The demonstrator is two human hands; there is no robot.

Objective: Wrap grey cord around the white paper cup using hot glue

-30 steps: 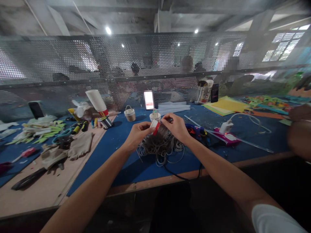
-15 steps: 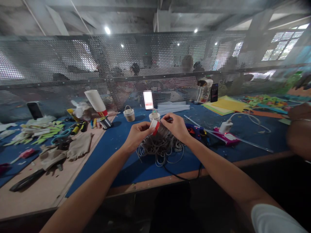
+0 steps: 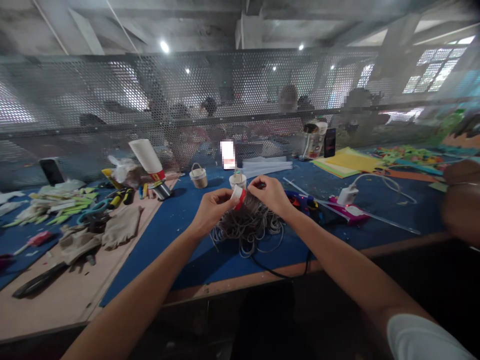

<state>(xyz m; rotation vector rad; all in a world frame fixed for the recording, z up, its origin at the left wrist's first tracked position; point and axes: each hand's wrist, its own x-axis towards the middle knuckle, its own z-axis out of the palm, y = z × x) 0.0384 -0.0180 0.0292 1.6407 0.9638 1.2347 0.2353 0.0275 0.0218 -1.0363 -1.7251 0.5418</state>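
Note:
My left hand (image 3: 212,210) is closed on a small cut-down paper cup (image 3: 239,198), white with a red band, tilted in the air. Beside the cup's right side is my right hand (image 3: 270,195), thumb and fingertips pinched together; what they hold is too small to make out. Below both hands a loose heap of grey cord (image 3: 247,230) lies on the blue table top (image 3: 168,220). Just behind the held cup stands a little pale basket (image 3: 237,182), partly hidden. Another cord-wrapped basket with a handle (image 3: 198,177) stands to its left.
A tilted stack of paper cups (image 3: 144,155) stands at left, near gloves (image 3: 122,227), scissors (image 3: 95,212) and paper scraps. On the right are a blue glue gun (image 3: 303,201), a pink power strip (image 3: 352,214) with a charger, and yellow paper (image 3: 352,161). A perforated metal screen (image 3: 255,85) rises behind.
Both hands keep almost the same pose around the cup. The whole view has shifted very slightly.

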